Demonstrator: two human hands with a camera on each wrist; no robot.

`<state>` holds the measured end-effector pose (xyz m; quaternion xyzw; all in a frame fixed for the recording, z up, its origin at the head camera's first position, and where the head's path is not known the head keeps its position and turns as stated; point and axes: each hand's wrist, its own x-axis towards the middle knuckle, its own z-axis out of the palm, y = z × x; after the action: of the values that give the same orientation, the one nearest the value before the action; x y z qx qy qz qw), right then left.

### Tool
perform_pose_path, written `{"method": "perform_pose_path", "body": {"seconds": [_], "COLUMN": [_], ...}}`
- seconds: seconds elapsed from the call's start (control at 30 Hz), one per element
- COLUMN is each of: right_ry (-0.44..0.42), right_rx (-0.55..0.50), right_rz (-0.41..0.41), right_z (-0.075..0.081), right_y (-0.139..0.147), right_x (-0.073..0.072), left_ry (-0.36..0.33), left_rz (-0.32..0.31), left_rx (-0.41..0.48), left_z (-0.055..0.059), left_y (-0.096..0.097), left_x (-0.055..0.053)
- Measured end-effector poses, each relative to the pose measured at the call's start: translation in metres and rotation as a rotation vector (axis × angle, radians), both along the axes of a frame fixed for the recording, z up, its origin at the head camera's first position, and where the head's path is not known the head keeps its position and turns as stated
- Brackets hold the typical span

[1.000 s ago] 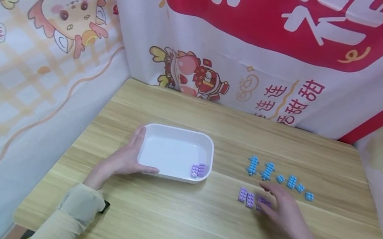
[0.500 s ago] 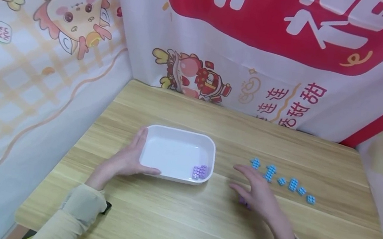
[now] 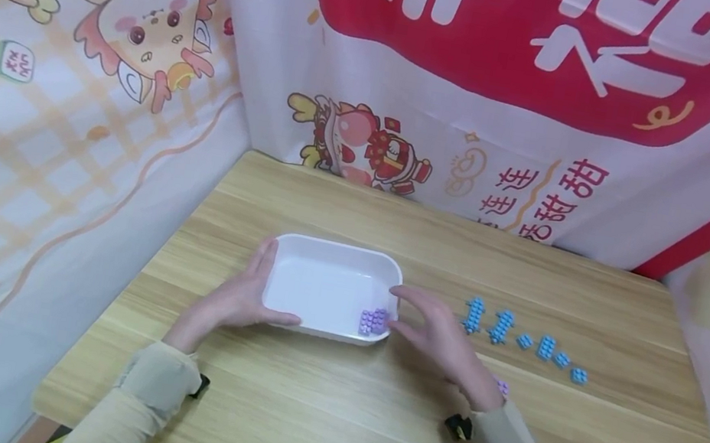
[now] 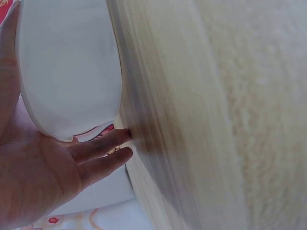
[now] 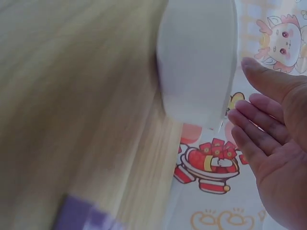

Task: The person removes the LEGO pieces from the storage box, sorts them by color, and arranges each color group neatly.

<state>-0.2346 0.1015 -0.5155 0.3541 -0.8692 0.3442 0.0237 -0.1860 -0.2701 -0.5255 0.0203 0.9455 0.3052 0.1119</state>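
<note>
A white rectangular plastic tray (image 3: 327, 287) sits on the table with purple building bricks (image 3: 372, 321) in its near right corner. My left hand (image 3: 238, 296) grips the tray's left end, thumb along the near side and fingers at the far left corner. In the left wrist view the left hand (image 4: 53, 167) is against the tray's outer wall. My right hand (image 3: 437, 335) is at the tray's right end, thumb and fingers spread apart at the rim. The right wrist view shows no brick in the right hand (image 5: 273, 124), its fingers fairly straight beside the tray wall (image 5: 199, 62).
Several blue building bricks (image 3: 546, 348) lie in a row on the wooden table (image 3: 325, 410), right of the tray. A purple brick (image 3: 503, 387) shows past my right forearm, which covers the area beside it. Printed cloth (image 3: 378, 78) hangs behind the table.
My right hand has moved left from above the purple bricks on the table to the tray's right rim. The left hand keeps its hold on the tray. The head view has shifted slightly.
</note>
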Motion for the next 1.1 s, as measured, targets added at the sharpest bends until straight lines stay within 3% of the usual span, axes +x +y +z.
{"method": "perform_pose_path", "body": {"seconds": [0.1,0.23,0.43,0.77,0.87,1.1], "right_ry": [-0.031,-0.090,-0.162,-0.035,-0.030,-0.065], "right_rx": [0.047,0.202,0.361,0.555,0.541,0.351], "right_rz": [0.018,0.040,0.093,0.195,0.184,0.156], "right_z": [0.005,0.012,0.012,0.005,0.001,-0.006], "right_y": [-0.010,-0.027,-0.048,-0.068,-0.068,-0.065], "right_x": [-0.005,-0.009,-0.019,-0.034,-0.035,-0.034], "left_ry": [0.000,0.003,-0.001,0.006,0.002,0.008], "left_rz": [0.001,0.002,0.000,-0.006,-0.007,-0.005], "left_rx": [0.002,0.001,0.000,0.017,0.017,0.018], "left_z": [0.000,-0.001,-0.003,-0.002,-0.001,0.000], "left_y": [0.000,-0.001,-0.001,0.001,0.002,-0.001], "left_x": [0.000,0.001,0.000,0.000,0.000,0.001]}}
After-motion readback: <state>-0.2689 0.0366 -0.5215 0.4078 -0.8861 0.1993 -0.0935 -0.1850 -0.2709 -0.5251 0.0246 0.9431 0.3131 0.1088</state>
